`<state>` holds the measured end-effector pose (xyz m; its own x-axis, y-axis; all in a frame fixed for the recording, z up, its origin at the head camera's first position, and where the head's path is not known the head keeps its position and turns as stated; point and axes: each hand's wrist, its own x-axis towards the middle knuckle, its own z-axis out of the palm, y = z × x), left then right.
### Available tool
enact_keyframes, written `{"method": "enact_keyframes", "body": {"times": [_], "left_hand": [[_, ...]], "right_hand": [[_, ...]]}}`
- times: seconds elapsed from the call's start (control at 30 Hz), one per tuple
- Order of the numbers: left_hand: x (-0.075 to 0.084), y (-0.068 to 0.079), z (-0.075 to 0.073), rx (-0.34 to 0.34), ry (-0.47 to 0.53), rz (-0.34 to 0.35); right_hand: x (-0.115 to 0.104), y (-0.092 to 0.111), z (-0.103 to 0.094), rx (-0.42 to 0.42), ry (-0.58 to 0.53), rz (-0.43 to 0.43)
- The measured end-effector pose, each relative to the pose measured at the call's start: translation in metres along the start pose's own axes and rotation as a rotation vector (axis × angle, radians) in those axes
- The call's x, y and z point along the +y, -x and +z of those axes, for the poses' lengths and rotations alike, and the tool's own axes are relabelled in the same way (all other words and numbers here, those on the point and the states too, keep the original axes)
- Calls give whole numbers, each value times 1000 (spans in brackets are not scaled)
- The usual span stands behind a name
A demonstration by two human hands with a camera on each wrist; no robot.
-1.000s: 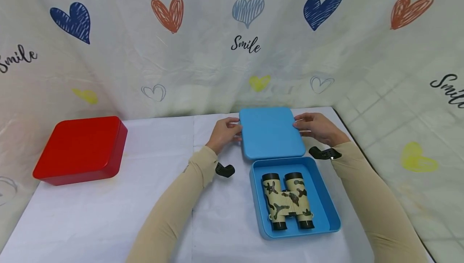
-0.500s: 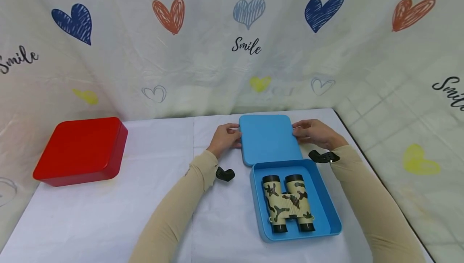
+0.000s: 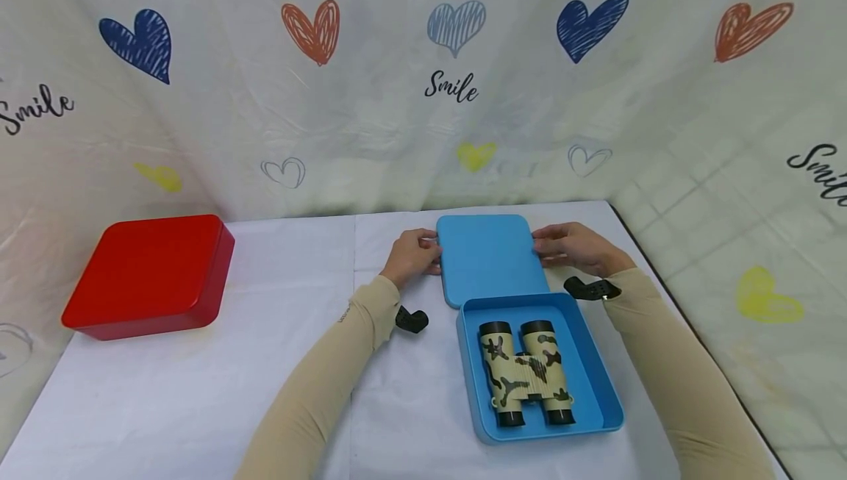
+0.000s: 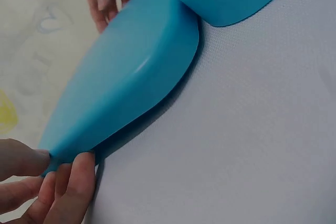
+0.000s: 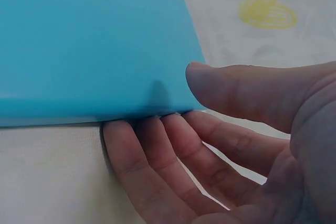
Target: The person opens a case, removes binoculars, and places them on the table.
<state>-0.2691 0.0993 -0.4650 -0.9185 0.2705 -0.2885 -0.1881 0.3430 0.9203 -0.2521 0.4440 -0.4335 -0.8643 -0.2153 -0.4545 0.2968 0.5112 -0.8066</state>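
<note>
A blue lid (image 3: 492, 256) lies top side up at the back right of the table, overlapping the far rim of the open blue box (image 3: 468, 377) in the head view. My left hand (image 3: 412, 258) holds the lid's left edge, thumb and fingers at its corner in the left wrist view. On the opposite side my right hand (image 3: 581, 248) holds the right edge; its fingertips (image 5: 123, 135) press along the lower rim, and the thumb (image 5: 226, 87) is at the corner. Inside the box lies a pair of camouflage binoculars (image 3: 528, 373) with black ends.
A red box (image 3: 148, 270), closed, stands at the left of the white-covered table (image 3: 278, 399). Behind the table hangs a pale curtain (image 3: 377, 127) printed with hearts and "Smile". The table's right edge runs beside my right forearm.
The lid has come down towards the table and now appears flatter, held in both hands. The box, the binoculars and the red box stay put; the head view shifts slightly.
</note>
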Motion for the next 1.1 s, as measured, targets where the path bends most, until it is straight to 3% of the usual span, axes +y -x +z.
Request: {"method": "enact_keyframes", "body": {"times": [0.73, 1.1], "left_hand": [[1, 4, 4, -5, -158, -3], [1, 16, 5, 41, -258, 58]], "right_hand": [[-2, 6, 6, 9, 103, -21], [-6, 18, 3, 28, 179, -42]]}}
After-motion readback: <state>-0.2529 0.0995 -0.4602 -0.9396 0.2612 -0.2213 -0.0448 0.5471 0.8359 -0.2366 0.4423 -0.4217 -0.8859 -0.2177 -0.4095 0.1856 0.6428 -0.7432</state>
